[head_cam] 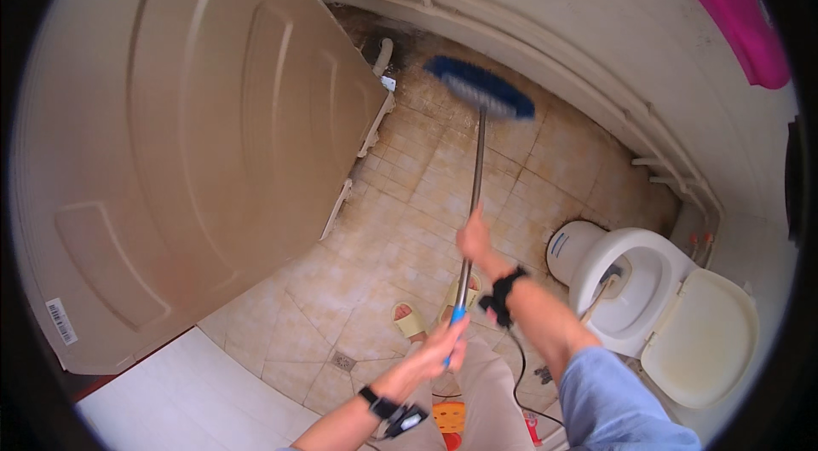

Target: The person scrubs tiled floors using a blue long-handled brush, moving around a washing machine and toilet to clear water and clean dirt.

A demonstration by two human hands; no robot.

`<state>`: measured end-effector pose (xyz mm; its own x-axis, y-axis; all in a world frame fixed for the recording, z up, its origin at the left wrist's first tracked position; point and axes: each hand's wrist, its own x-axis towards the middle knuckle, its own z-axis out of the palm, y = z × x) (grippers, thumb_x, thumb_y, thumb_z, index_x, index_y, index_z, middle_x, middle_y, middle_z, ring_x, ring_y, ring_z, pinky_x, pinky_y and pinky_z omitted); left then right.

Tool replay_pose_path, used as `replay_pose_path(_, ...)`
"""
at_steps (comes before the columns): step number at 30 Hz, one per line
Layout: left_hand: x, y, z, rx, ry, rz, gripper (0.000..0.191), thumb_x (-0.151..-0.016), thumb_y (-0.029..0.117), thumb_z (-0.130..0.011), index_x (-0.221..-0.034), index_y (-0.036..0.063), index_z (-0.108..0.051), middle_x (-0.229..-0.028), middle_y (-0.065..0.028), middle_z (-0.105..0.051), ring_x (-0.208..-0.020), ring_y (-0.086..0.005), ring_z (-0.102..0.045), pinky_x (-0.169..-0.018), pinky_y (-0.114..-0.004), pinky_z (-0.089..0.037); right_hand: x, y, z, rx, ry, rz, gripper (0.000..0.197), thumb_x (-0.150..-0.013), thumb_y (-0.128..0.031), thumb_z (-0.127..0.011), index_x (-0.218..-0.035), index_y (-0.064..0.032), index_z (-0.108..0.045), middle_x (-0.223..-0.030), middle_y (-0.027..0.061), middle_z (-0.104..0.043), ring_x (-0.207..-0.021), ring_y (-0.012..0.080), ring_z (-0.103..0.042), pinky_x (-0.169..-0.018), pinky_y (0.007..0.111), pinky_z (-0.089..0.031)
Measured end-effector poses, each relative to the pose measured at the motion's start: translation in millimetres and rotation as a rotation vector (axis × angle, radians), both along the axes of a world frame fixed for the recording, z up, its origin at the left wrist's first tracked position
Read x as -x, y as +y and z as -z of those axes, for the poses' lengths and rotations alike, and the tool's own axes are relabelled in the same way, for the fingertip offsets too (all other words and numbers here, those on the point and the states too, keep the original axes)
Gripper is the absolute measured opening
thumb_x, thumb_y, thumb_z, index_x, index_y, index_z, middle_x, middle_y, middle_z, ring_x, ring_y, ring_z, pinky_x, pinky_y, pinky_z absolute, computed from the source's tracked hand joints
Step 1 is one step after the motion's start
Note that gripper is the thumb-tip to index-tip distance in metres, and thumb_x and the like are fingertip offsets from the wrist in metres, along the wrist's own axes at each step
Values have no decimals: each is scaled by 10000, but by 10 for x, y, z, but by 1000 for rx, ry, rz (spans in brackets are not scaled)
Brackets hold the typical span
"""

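My left hand (442,346) is wrapped around the blue grip at the lower end of a long metal handle. Farther up the bare metal pole (477,163), my right hand (474,237) holds it too. At the far end is a blue-bristled floor brush head (480,88), slightly blurred. It is over the stained floor tiles (441,163), close to the back wall; whether the bristles touch the floor I cannot tell. Both wrists wear black straps with small devices.
A large beige appliance panel (223,150) stands at the left. On the right is a toilet (629,285) with its lid (703,336) raised and a brush inside the bowl. White pipes (537,35) run along the wall. A pink container (728,10) hangs upper right. A drain (343,360) lies near my slippered feet.
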<state>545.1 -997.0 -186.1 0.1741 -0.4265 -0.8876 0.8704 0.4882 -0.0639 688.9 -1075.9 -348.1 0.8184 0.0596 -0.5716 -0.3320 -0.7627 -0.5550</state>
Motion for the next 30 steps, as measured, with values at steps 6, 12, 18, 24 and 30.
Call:
replay_pose_path(6, 492, -37, -185, -49, 88, 22, 287, -833, 380, -483, -753, 148, -334, -490, 38, -317, -370, -82, -326, -314, -219, -247, 565, 25, -310, -12, 160, 20, 810, -652, -18, -484, -1270, 78, 31, -658, 246, -546, -622, 354, -565, -555, 422, -443)
replay_pose_path(12, 1242, -105, -783, -62, 248, 141, 300, -834, 388, -478, -728, 142, -343, -482, 18, -320, -357, -89, -334, -309, -240, -260, 1525, -36, -796, -90, 253, 66, 777, -653, 2, -451, -1258, 111, 24, -927, 277, -507, -862, 383, -523, -748, 370, -430)
replay_pose_path(18, 572, -70, -572, -101, 186, 124, 298, -839, 374, -473, -728, 135, -334, -490, 17, -315, -369, -87, -317, -312, -234, -244, 778, -15, -710, -91, 212, 116, 751, -680, -47, -478, -1285, 48, -43, -753, 281, -560, -723, 403, -561, -697, 447, -429)
replay_pose_path(24, 616, -174, -424, -96, 146, 226, 270, -845, 353, -464, -746, 133, -342, -491, 17, -312, -372, -91, -313, -325, -234, -249, 806, -202, -614, 46, 262, 218, 715, -701, -56, -447, -1288, 34, -50, -801, 286, -547, -758, 407, -547, -670, 422, -446)
replay_pose_path(30, 1936, 597, -848, -182, 99, 625, 275, -860, 329, -436, -744, 96, -348, -469, -15, -348, -356, -118, -333, -319, -261, -276, 2506, 283, -926, -63, 346, 481, 734, -712, -65, -457, -1280, 52, -7, -751, 274, -549, -709, 398, -549, -659, 420, -439)
